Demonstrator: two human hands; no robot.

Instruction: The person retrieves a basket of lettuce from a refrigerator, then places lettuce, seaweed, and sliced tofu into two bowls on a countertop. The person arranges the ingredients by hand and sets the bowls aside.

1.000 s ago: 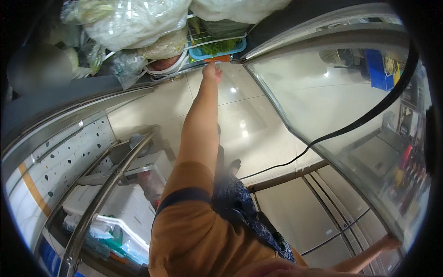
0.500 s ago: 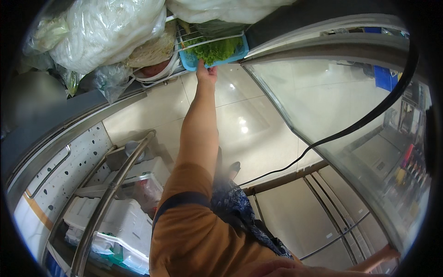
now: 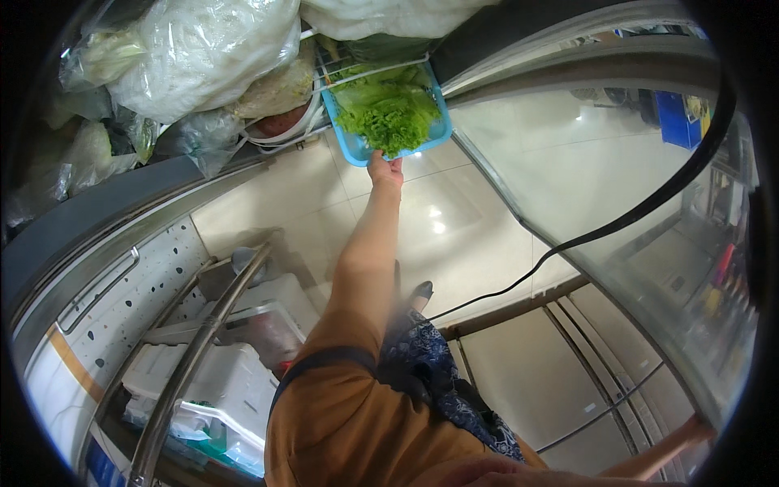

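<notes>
My left arm reaches up the middle, and my left hand (image 3: 385, 169) is closed on the near rim of a light blue plastic basket (image 3: 355, 152). Green leaf lettuce (image 3: 393, 114) fills the basket, whose front part sticks out from a white wire shelf (image 3: 373, 71). The basket's back end is under the wires and partly hidden. Far to the lower right, my right hand (image 3: 691, 432) is closed at the edge of the open glass door (image 3: 560, 253); its fingers are small and only partly visible.
Large clear bags of pale food (image 3: 207, 61) crowd the shelf left of the basket. A metal rail (image 3: 191, 361) fronts white boxes (image 3: 195, 377) at lower left. A black cable (image 3: 613, 231) crosses before the door. Steel cabinets (image 3: 519, 369) stand at lower right.
My left hand has drawn the basket toward me, out from the shelf, and more of the lettuce shows. My right hand stays at the door's edge. The whole view has shifted slightly.
</notes>
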